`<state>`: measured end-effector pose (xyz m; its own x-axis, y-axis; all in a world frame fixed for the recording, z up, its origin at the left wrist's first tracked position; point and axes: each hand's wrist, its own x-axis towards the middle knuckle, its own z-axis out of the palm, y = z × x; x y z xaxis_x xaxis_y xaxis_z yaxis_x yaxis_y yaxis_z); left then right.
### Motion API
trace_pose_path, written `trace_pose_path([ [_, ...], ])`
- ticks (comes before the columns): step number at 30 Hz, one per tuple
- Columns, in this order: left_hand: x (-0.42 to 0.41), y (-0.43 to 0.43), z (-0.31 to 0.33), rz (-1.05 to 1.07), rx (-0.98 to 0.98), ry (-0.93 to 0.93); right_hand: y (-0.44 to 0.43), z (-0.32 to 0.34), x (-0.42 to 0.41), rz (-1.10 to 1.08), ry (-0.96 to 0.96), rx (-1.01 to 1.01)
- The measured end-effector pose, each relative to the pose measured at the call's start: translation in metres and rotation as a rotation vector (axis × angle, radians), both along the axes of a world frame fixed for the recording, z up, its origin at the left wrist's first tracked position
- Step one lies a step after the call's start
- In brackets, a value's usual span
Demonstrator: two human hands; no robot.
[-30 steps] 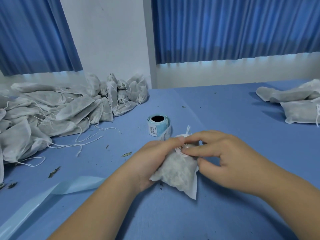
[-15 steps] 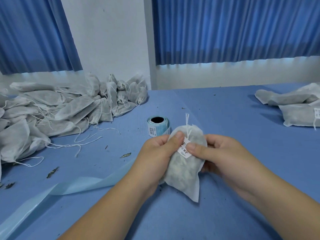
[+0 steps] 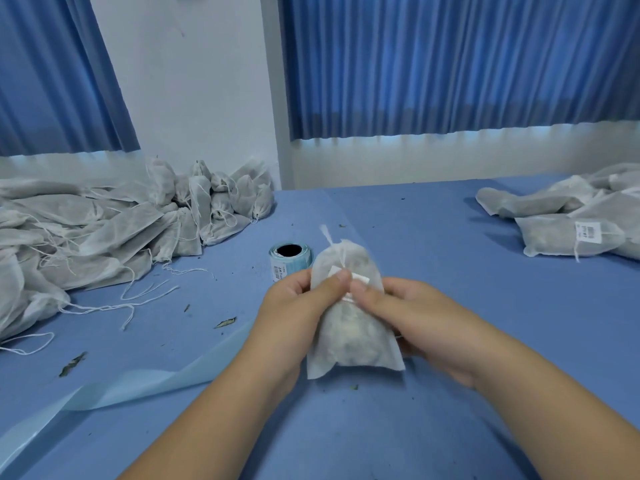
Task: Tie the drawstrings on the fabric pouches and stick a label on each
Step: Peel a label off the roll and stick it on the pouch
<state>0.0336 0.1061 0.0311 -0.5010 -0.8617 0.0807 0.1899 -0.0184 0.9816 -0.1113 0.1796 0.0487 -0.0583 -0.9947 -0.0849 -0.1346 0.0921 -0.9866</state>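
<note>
Left hand, right hand gripping upright pouch, pressing white label

- Two hands: left hand, right hand.
- One held pouch, one label.
- One label roll.
- Two pouch heaps: left heap, right heap.
- One backing strip.

1. Two arms show, both bare all the way to the frame's bottom edge.
2. The left arm is in the lower middle, and the left hand is bare too.
3. The right arm is in the lower right, and the right hand is bare too.
4. The thumbnails near the middle look short and plain.
5. The fingertips are a bit blurry.
</note>
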Motion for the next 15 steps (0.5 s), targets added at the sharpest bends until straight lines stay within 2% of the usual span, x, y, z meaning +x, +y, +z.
trace_pose_path([
  [4,-0.027,0.004,0.008,0.118,-0.029,-0.016,0.005,0.008,-0.01,0.01,-0.038,-0.011],
  [9,-0.069,0.008,0.012,0.099,0.014,-0.008,0.007,0.014,-0.047,-0.246,-0.123,-0.058],
  [15,-0.119,0.013,0.011,0.069,0.1,0.0,0.011,0.015,-0.106,-0.408,-0.372,-0.147],
])
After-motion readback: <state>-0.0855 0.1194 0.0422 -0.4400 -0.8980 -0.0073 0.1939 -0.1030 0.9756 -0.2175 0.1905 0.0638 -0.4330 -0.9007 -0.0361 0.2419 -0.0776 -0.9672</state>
